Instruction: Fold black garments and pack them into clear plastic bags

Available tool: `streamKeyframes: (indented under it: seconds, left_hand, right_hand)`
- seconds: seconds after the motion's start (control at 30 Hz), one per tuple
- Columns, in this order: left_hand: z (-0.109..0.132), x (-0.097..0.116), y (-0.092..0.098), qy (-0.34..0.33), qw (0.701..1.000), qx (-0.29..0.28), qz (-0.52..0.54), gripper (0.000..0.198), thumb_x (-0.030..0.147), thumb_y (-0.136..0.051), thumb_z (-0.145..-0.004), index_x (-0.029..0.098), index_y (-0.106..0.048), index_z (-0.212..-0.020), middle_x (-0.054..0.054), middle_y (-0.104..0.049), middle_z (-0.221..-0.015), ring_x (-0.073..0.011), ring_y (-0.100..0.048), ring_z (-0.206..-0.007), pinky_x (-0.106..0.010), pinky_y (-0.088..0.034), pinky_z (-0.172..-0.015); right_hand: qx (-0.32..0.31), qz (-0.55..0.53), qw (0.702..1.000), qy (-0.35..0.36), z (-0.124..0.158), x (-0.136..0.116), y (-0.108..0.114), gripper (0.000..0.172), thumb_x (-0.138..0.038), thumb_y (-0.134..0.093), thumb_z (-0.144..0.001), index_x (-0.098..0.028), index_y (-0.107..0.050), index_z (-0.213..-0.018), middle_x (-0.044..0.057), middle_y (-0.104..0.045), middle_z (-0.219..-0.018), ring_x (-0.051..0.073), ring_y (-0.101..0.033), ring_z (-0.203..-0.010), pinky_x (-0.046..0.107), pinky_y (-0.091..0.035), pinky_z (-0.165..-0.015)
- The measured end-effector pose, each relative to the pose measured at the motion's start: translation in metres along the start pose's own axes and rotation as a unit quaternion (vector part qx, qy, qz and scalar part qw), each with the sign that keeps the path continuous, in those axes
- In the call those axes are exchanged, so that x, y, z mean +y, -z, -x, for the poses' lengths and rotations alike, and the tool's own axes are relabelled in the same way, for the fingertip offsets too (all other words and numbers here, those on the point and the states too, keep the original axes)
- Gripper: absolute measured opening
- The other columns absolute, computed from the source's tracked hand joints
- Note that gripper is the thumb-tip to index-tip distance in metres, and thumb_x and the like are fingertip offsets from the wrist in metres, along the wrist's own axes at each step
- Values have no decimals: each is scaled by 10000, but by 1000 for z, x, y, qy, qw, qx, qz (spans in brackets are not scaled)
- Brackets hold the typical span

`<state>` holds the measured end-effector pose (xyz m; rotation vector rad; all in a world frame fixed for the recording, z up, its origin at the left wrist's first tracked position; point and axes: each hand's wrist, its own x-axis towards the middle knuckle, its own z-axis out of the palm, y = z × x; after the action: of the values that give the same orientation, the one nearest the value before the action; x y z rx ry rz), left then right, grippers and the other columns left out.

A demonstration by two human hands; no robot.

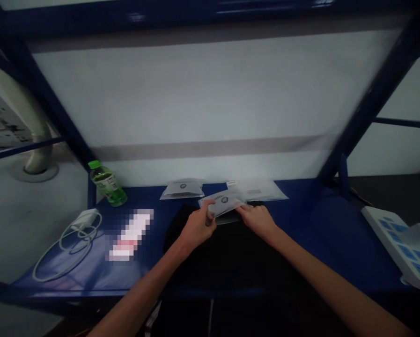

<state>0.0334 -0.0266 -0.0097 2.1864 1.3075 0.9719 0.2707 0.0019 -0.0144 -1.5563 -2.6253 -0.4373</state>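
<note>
A frosted plastic bag with a dark printed logo is held up over a black item, perhaps a dark bag or cloth, on the blue table. My left hand grips its left edge, thumb on top. At the bag's right edge, my right hand pinches with its fingers, partly hiding that corner. The bag is tilted, and what lies inside cannot be made out. Behind it lie a similar bag to the left and a larger translucent bag to the right.
On the left of the blue table stand a green-capped bottle and a white charger with coiled cable. A blurred-out white and pink item lies nearby. A white and blue tissue packet sits at the right. Blue frame bars flank the table.
</note>
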Motion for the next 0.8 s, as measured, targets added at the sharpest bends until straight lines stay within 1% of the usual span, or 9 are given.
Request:
streamKeyframes:
  seconds: [0.1, 0.23, 0.3, 0.4, 0.47, 0.53, 0.6, 0.67, 0.8]
  left_hand:
    - [1, -1, 0, -10, 1000, -8, -11, 473, 122, -578, -829, 240, -463, -1272, 7, -613, -770, -209, -691, -952, -267, -531, -808]
    - [0, -2, 4, -26, 999, -18, -25, 400, 143, -574, -839, 235, -525, -1225, 1, -648, -803, -185, -685, -847, -255, -512, -773]
    - [-2, -1, 9, -32, 999, -25, -27, 308, 182, -585, -850, 227, -585, -1154, -5, -675, -840, -168, -670, -771, -250, -500, -736]
    - [-4, 0, 19, -33, 998, -9, -44, 168, 277, -587, -882, 215, -669, -1016, -21, -697, -859, -168, -650, -750, -258, -474, -707]
    - [-4, -1, 24, -9, 998, 12, -53, 185, 328, -555, -911, 209, -691, -950, -24, -695, -823, -173, -637, -732, -264, -453, -674]
    - [-4, -5, 28, 37, 998, 14, -43, 213, 355, -541, -916, 206, -693, -928, -17, -685, -772, -171, -623, -687, -263, -434, -634]
    - [-4, -9, 30, 81, 997, -11, -13, 218, 375, -567, -896, 202, -685, -958, -11, -683, -747, -174, -624, -672, -261, -430, -617]
    - [-5, -13, 31, 103, 993, -47, 30, 251, 390, -595, -873, 196, -669, -1014, -11, -688, -749, -183, -637, -691, -261, -439, -629]
    - [-7, -20, 33, 116, 985, -85, 96, 284, 378, -614, -851, 183, -646, -1055, -24, -704, -785, -195, -659, -746, -269, -457, -672]
  right_hand:
    - [12, 1, 1000, -12, -7, -6, -3, 437, -101, -360, -936, -173, -555, -1321, 151, -717, -1133, 243, -719, -772, 325, -504, -631]
    - [21, -5, 1000, -9, -7, -7, -4, 358, -115, -377, -950, -169, -629, -1198, 132, -736, -1075, 227, -718, -812, 284, -494, -644]
    - [27, -9, 1000, -6, 0, -6, -4, 361, -165, -370, -979, -174, -603, -1255, 128, -721, -1140, 228, -715, -854, 281, -503, -649]
    - [60, -33, 998, 10, 15, -4, -6, 423, -223, -355, -1008, -209, -478, -1412, 103, -609, -1365, 217, -702, -961, 286, -532, -706]
    - [89, -56, 994, 21, 24, -2, -8, 442, -200, -370, -997, -216, -460, -1430, 86, -554, -1431, 206, -698, -982, 287, -545, -730]
    - [102, -59, 993, 27, 28, 0, -9, 412, -158, -394, -970, -205, -542, -1352, 85, -573, -1410, 206, -708, -940, 289, -550, -693]
    - [83, -32, 995, 32, 29, 0, -8, 379, -113, -424, -934, -204, -618, -1246, 83, -605, -1372, 206, -715, -883, 284, -542, -637]
    - [61, -5, 997, 39, 26, -3, -4, 381, -71, -453, -893, -203, -644, -1196, 83, -633, -1332, 204, -713, -848, 277, -531, -609]
    - [44, 22, 998, 48, 23, -12, 6, 506, 2, -505, -783, -173, -618, -1245, 105, -581, -1392, 231, -693, -911, 296, -543, -634]
